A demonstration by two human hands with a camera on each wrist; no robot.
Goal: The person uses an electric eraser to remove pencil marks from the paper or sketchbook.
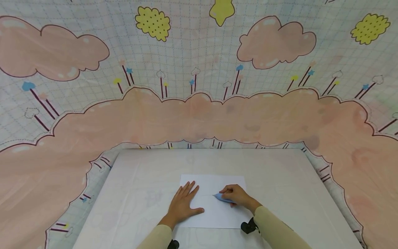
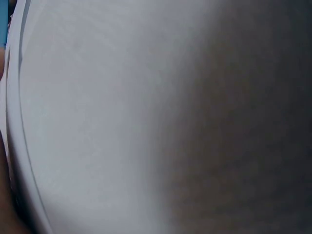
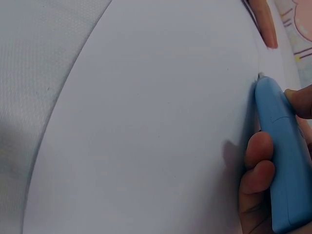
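Note:
A sheet of white paper [image 1: 214, 218] lies on the white table. My left hand [image 1: 182, 204] rests on its left part, fingers straight and thumb spread. In my right hand [image 1: 237, 195] is a thick, rounded blue pen-shaped tool [image 3: 282, 156] with a small metal-looking tip. Thumb and fingers grip its body from both sides, and the tip is right at the paper, pointing left toward the other hand. A faint line runs across the sheet by the tip. Mostly blurred pale surface fills the left wrist view, with a sliver of the blue tool [image 2: 3, 22] at its edge.
The white table [image 1: 149, 173] reaches back to a cloth [image 1: 217, 117] printed with clouds and stars. Black straps or mounts [image 1: 248, 226] sit by the wrists, next to pale yellow sleeves [image 1: 276, 224].

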